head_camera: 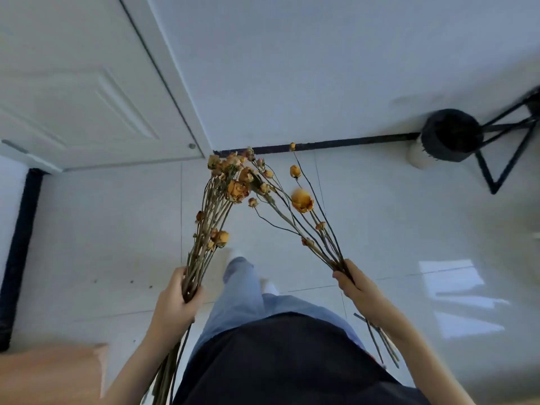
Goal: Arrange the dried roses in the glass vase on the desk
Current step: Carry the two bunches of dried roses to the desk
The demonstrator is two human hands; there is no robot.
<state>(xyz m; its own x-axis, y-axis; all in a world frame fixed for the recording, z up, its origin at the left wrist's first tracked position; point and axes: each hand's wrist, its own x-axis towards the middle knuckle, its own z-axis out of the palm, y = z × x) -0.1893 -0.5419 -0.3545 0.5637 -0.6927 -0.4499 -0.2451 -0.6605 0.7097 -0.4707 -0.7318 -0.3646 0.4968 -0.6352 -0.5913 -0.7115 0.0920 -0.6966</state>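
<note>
Head view, looking straight down the person's front at a white tiled floor (380,217). The dried roses are split into two bunches, one in each of the hands, both held in the air above the floor. The left hand (175,299) has its fingers curled round the stems of the fuller bunch (237,190), whose orange-yellow heads point away from the body and whose cut ends trail down past the wrist. The right hand (352,283) grips the thinner bunch (302,200) the same way, its stems fanning out and leaning toward the other bunch, so that the flower heads of the two nearly meet. Light blue jeans (242,290) show between the forearms. A white door (87,83) stands at the upper left, and a black baseboard (336,143) runs along the wall. At the right a black pot (451,135) sits beside a black wire stand (502,159). A light wooden surface (49,375) fills the lower left corner.
</note>
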